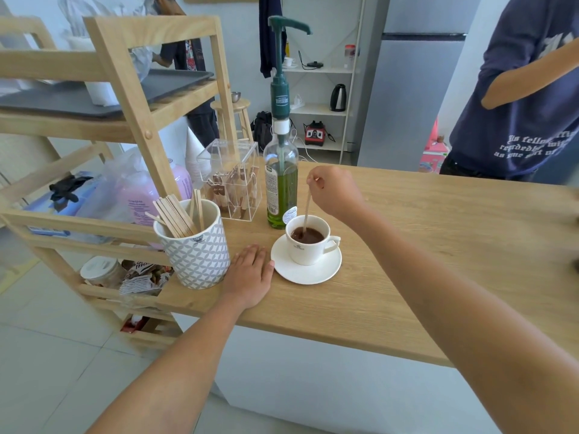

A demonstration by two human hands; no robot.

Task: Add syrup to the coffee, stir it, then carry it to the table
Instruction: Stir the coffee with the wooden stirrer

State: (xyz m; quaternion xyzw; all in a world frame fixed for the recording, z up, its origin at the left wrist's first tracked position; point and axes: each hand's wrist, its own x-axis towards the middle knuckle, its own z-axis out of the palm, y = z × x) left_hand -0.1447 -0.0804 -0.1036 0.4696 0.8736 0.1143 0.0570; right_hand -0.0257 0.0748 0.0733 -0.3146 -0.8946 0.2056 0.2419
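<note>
Item 1: coffee cup (308, 245), white, with handle turned to the person's right, stood upright on a white saucer (305, 272) near the front edge of the wooden tabletop (438, 245). It held dark brown coffee (308, 234).

Item 2: wooden stir stick (306, 214), thin and pale, stood nearly upright with its lower end dipped in the coffee. The right hand (333, 191) was closed around its upper end, pinching it between fingertips above the cup.

Item 3: left hand (250, 274) lay flat and open, palm down on the tabletop, holding nothing, its thumb touching the saucer's left rim.

Item 4: syrup bottle (281, 183), clear glass with green liquid filling roughly its lower half, fitted with a dark green pump (283, 57), stood just behind the cup, slightly to its left.

Item 5: patterned grey-and-white ceramic holder (195, 255), containing a bundle of spare wooden sticks (178, 217), stood just left of the left hand.

Item 6: clear acrylic box (230, 180) of brown sachets stood behind the holder, beside the bottle.

Item 7: wooden shelf rack (131, 98) stood against the tabletop's left end, carrying a dark tray (163, 86).

Item 8: a second person in a dark blue printed top (526, 104) stood at the far right side of the tabletop.
</note>
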